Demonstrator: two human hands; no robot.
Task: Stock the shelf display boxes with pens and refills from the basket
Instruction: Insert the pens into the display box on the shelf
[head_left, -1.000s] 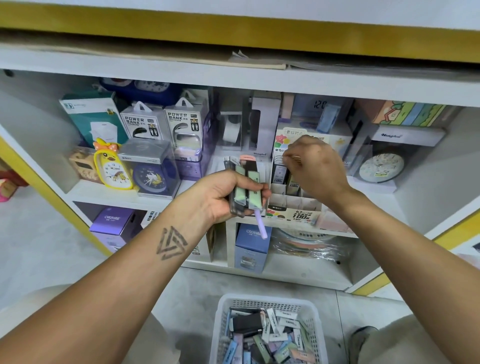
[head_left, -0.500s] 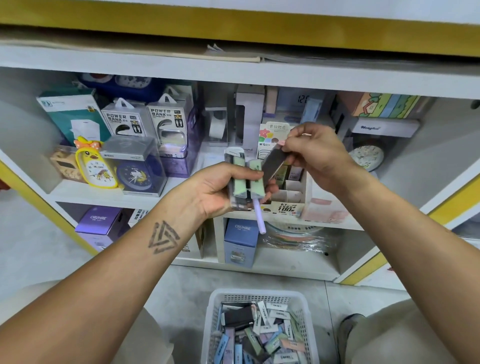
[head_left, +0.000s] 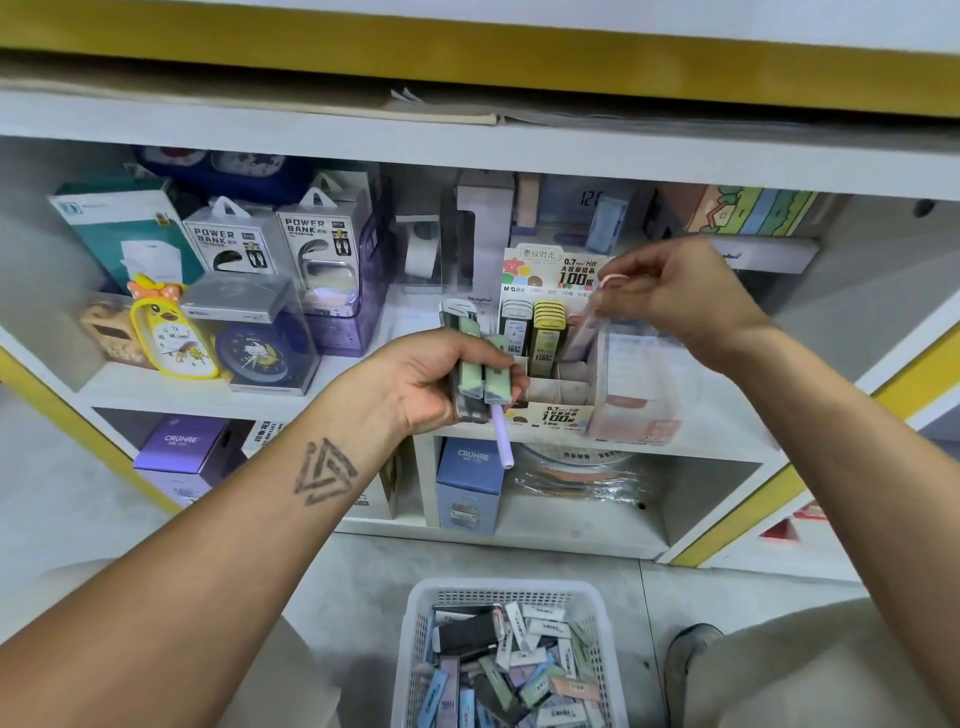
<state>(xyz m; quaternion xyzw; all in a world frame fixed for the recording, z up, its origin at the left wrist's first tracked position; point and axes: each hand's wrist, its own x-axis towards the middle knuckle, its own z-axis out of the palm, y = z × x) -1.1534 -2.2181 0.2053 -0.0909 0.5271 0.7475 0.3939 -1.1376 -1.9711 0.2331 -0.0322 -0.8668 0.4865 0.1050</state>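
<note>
The left hand (head_left: 431, 379) gripped several refill packs (head_left: 480, 364), count unclear. The right hand (head_left: 670, 296) pinched one blurred pack (head_left: 587, 327) over the display box (head_left: 550, 395).

Refill packs in hand, at the display box, and down in the basket

A fistful of slim green and dark refill packs (head_left: 480, 371) stands upright before the display box (head_left: 550, 400). One blurred pinkish pack (head_left: 584, 332) tilts over the box's right slots, beside black and yellow packs already standing there. The white basket (head_left: 506, 590) below holds many mixed packs lying loose.
</note>
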